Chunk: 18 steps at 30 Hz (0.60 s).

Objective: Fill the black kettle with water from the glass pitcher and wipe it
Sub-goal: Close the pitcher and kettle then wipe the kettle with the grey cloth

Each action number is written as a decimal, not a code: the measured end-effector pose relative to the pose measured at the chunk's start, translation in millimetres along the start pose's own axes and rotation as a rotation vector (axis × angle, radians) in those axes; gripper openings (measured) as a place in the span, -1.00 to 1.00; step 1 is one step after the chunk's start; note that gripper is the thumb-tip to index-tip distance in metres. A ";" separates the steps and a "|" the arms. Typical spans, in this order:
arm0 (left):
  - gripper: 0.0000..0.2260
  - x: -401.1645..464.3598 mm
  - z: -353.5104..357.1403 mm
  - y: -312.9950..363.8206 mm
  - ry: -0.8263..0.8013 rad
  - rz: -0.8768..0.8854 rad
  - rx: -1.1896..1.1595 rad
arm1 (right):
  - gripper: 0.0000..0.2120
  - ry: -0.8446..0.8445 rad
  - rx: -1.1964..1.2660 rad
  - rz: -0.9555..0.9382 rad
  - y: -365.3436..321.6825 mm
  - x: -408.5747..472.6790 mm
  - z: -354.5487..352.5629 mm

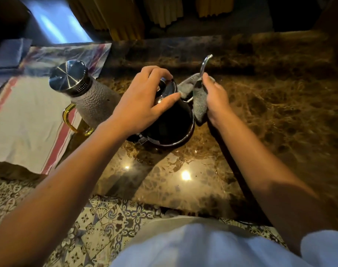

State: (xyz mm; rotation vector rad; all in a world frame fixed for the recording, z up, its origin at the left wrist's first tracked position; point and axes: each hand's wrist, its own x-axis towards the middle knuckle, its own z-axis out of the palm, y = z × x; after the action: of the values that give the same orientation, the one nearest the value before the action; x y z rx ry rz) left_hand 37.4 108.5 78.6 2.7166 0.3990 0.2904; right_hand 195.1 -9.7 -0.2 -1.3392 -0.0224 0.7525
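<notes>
Wiping is looking like the stage in hand: the right hand [215, 99] is gripping a grey cloth [199, 101] and pressing it against the black kettle [170, 124] near the base of its thin metal spout [204, 64]. The left hand [143, 101] is resting curled over the kettle's lid [168, 87], steadying it. The glass pitcher [83, 93], capped and standing upright just to the kettle's left, is suggesting the filling is finished, though the water level is not showing. The kettle is sitting near the middle of a glossy brown marble counter [270, 112] reflecting ceiling lights. A striped towel [27, 122] is lying on the left, yellow curtains [125, 16] are hanging behind, and patterned floor tiles [98, 228] are showing below.
</notes>
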 end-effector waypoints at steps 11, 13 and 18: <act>-0.64 -1.4 6.8 2.6 0.044 0.051 -0.100 | -0.84 0.145 0.068 0.004 47.7 -87.3 -53.8; -0.65 -2.8 5.1 3.5 0.033 0.042 -0.095 | -0.80 0.149 0.064 -0.035 50.5 -98.0 -51.5; -0.67 -4.7 3.0 13.7 0.093 -0.029 0.033 | -0.71 0.041 -0.001 -0.090 55.5 -128.2 -45.3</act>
State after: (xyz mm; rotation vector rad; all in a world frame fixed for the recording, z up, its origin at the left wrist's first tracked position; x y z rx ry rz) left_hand 36.9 93.9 80.6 2.7336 0.4728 0.4067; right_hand 89.5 -111.3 -10.0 -1.3457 -0.0503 0.6490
